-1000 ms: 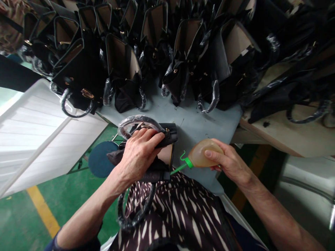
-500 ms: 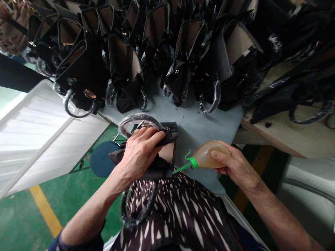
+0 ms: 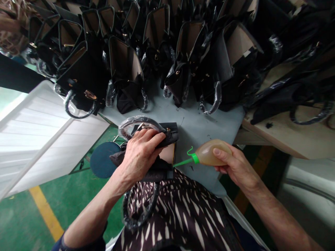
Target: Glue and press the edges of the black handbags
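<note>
My left hand point(image 3: 142, 150) grips the upper side of a black handbag point(image 3: 170, 136) lying at the table's near edge, against my patterned apron point(image 3: 180, 212). The bag's two handles are wrapped in clear plastic, one above my hand and one hanging over my lap. Its beige inside shows between the dark edges. In my right hand point(image 3: 232, 160) is a squeeze bottle point(image 3: 210, 152) of amber liquid with a green nozzle. The nozzle points left, its tip at the bag's right edge; whether it touches cannot be told. My left fingertips are partly hidden.
Many black handbags point(image 3: 125, 62) with wrapped handles stand in rows across the grey table point(image 3: 199, 122). A white ribbed panel point(image 3: 39, 129) leans at the left, beside a round blue stool point(image 3: 103, 160). A wooden-topped surface point(image 3: 300, 136) adjoins at the right.
My right hand has tilted the bottle slightly, and the nozzle tip has risen a little along the bag's right edge. My left hand keeps its hold on the handbag.
</note>
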The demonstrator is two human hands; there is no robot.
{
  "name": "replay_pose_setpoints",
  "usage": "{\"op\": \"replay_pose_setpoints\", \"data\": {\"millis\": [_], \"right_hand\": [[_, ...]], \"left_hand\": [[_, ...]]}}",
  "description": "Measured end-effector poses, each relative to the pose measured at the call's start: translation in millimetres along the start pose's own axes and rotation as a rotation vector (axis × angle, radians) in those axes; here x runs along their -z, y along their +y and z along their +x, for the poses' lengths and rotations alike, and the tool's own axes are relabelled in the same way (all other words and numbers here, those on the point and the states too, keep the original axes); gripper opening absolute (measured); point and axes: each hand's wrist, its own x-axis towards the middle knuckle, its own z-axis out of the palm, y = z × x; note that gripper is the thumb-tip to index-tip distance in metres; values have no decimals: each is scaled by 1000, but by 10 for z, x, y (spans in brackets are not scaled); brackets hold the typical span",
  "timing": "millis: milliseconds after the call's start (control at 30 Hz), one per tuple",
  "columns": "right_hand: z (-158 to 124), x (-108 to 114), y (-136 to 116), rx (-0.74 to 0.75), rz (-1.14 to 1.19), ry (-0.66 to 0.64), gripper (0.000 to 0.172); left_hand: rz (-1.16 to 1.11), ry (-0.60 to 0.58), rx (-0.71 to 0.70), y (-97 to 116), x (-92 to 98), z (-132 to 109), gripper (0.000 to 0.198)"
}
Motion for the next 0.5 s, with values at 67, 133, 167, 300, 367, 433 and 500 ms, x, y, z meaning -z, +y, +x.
{"op": "replay_pose_setpoints", "data": {"millis": [67, 133, 167, 300, 367, 433, 500], "right_hand": [[-1, -4, -1, 2, -3, -5, 34], [-2, -11, 5, 3, -15, -17, 34], [-3, -16, 9, 2, -22, -24, 34], [-31, -29, 12, -3, -51, -52, 33], [-52, -25, 2, -9, -63, -73, 34], [-70, -12, -8, -20, -74, -94, 35], [-77, 4, -13, -33, -79, -103, 36]], "left_hand": [[-3, 3, -3, -2, 0, -1, 23], [-5, 3, -1, -1, 4, 0, 23], [-5, 1, 1, 0, 7, 2, 23], [-8, -9, 8, 4, 20, 9, 23], [-18, -6, 4, 1, 21, 11, 23], [-28, 0, 2, -5, 18, 11, 24], [-31, 5, 2, -11, 13, 10, 23]]}}
